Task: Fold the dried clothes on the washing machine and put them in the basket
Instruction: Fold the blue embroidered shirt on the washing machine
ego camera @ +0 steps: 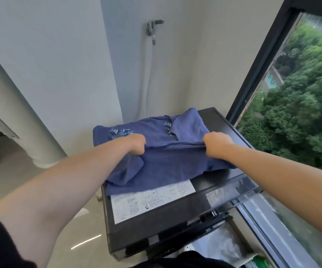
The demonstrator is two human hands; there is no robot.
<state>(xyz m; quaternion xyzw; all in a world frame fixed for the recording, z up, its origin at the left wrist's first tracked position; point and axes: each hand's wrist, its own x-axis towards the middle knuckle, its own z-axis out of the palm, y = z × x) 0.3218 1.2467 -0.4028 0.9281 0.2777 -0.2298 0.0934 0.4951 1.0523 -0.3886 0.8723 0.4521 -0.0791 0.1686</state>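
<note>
A blue shirt (167, 161) with pale leaf embroidery lies on top of the dark washing machine (220, 182). My left hand (136, 143) is shut on a fold of the shirt at its left side. My right hand (217, 143) grips the same fold at the right. Between the hands the cloth is pulled taut and lifted slightly, with the lower part of the shirt draped toward me. No basket shows in this view.
A white instruction sticker (152, 200) covers the near part of the machine top. A window (301, 93) with a dark frame runs along the right. A tap with a white hose (153, 33) hangs on the back wall. A white pipe (20, 113) stands at the left.
</note>
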